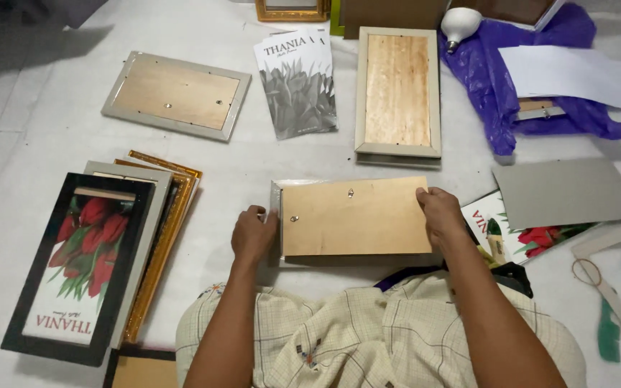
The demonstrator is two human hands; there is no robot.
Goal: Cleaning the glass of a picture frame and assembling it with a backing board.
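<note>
We hold a picture frame (276, 215) face down on the white floor (238, 172) just in front of our knees, with its plywood backing board (357, 217) on top. The board sits skewed: it overhangs toward the right, and a strip of the silver frame and its glossy insert shows bare along the left edge. Our left hand (254, 234) grips the frame's left end, fingers curled over the rim and thumb near the board's edge. Our right hand (440, 214) is pressed onto the board's right end, fingers wrapped over its edge. So both hands are closed on this one assembly, one at each end.

Beyond it lie two more face-down frames, a pale upright one (397, 91) and a grey one (176, 94) to the left, with grey tulip prints (297, 82) between them. At far left, a stack of frames (102, 251) is topped by a black one with a red tulip print. To the right are a grey card sheet (562, 192), a purple plastic bag (501, 86) and a light bulb (460, 24).

The risk, as we judge it, is the board going down crooked: pushed unevenly, it could jam against the rim, crease the insert beneath, or bend the small metal tabs. Pressing hard might also stress any glass under it, which we cannot see.
</note>
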